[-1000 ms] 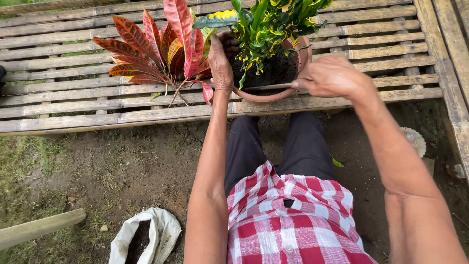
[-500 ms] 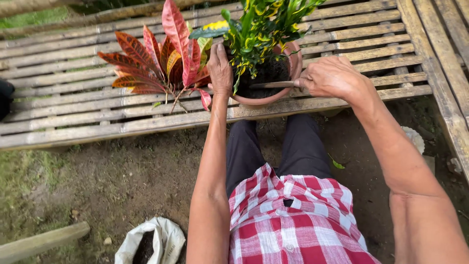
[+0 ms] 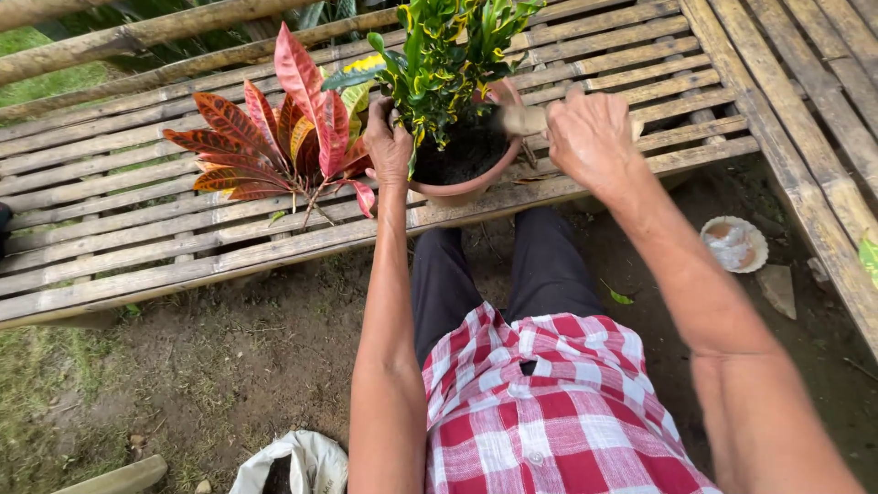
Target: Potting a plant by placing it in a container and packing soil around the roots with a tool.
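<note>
Worked outdoors at a slatted bamboo tabletop, weathered grey, stretched across the whole far side and turned down the right edge. Backed by a rough bamboo rail at far left, with grass beyond. Sat on bare dark earth underneath, knees tucked up against the near edge.

Laid out at left of centre on the slats: a bunch of red-and-orange leafy cuttings, flat on its side, just beside the pot. Stood upright in the middle: a green-and-yellow plant, rooted in dark soil inside a terracotta pot right at the near edge of the tabletop.

Now the hands! Reached up with the left hand to the pot's left rim, grip curled closed about the plant's lower stems. Came in from the right with the right hand, grip clenched around a pale tool handle pointed into the pot; working end hidden by leaves and soil.

Looked like settling the plant into its soil, well along: steadied on one side, worked on the other. Called for a firm hold on the stems and short, careful strokes clear of the rim, with the pot so near the edge.

Spotted on the ground: a white sack, slumped open at near left, and a small white dish at right.
</note>
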